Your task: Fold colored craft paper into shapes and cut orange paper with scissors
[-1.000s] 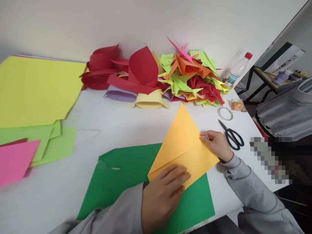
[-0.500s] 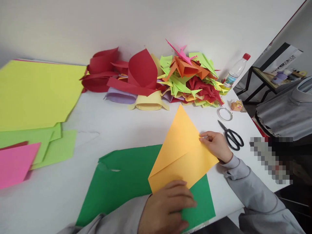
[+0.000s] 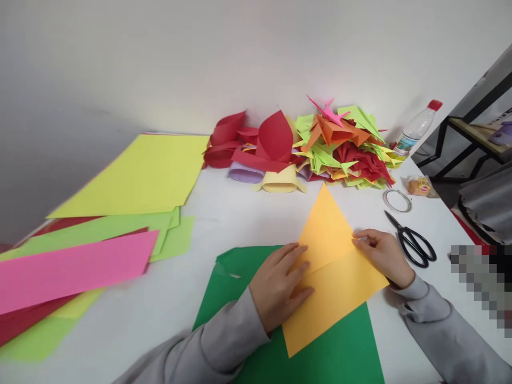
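A folded sheet of orange-yellow paper [image 3: 340, 282] lies on a green sheet [image 3: 336, 352], its point toward the wall and a slanting flap edge across its middle. My left hand [image 3: 282, 285] rests on the left side of the folded paper, fingers spread and lying on it. At the paper's right edge, my right hand [image 3: 382, 253] pinches it between thumb and fingers. Part of the paper's left edge is hidden under my left hand. Black-handled scissors [image 3: 414, 242] lie just right of my right hand.
Large yellow sheets [image 3: 136, 176] and pink strips [image 3: 80, 261] lie on the left. Along the wall stand red paper shapes [image 3: 276, 138] and a pile of folded paper [image 3: 340, 144]. A bottle [image 3: 416, 130], a tape roll [image 3: 397, 201] and a wrapped snack [image 3: 418, 186] are at the right.
My left hand has moved up from the paper's lower edge onto its left side. My right hand stays on the right edge. The view has swung left.
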Motion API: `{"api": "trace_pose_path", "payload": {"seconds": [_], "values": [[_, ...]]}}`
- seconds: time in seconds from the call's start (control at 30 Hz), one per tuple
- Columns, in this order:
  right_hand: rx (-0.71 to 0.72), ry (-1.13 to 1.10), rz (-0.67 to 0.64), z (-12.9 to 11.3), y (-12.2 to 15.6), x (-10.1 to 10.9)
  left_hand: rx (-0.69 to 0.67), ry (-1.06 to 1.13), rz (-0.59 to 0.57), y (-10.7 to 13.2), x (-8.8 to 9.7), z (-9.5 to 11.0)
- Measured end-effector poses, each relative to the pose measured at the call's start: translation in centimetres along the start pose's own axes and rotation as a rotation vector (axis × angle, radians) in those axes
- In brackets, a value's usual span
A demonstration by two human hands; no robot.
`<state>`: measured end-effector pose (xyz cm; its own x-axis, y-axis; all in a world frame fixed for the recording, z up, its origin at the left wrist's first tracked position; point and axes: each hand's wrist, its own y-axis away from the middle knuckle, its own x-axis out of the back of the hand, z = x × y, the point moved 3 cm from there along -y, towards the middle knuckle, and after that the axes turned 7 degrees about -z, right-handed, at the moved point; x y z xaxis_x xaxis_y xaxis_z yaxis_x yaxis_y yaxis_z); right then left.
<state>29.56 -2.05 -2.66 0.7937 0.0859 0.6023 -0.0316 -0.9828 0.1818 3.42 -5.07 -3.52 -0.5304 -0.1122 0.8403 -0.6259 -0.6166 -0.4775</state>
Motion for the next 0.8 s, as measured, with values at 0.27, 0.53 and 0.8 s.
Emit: {"api": "trace_pose_path", "payload": {"seconds": [0.27,0.53,0.8], "values": [[-0.003,0.003,-0.003,-0.1,0.0,0.0,-0.04,-0.082,0.032,-0.8,0.9,0.0],[-0.028,-0.058,-0.001,-0.2,0.2,0.0,-0.033,-0.039,0.104,-1.1,1.5,-0.5],[-0.023,-0.06,0.0,0.0,0.1,-0.1,-0.039,-0.009,0.146,-1.1,1.6,-0.6]]}}
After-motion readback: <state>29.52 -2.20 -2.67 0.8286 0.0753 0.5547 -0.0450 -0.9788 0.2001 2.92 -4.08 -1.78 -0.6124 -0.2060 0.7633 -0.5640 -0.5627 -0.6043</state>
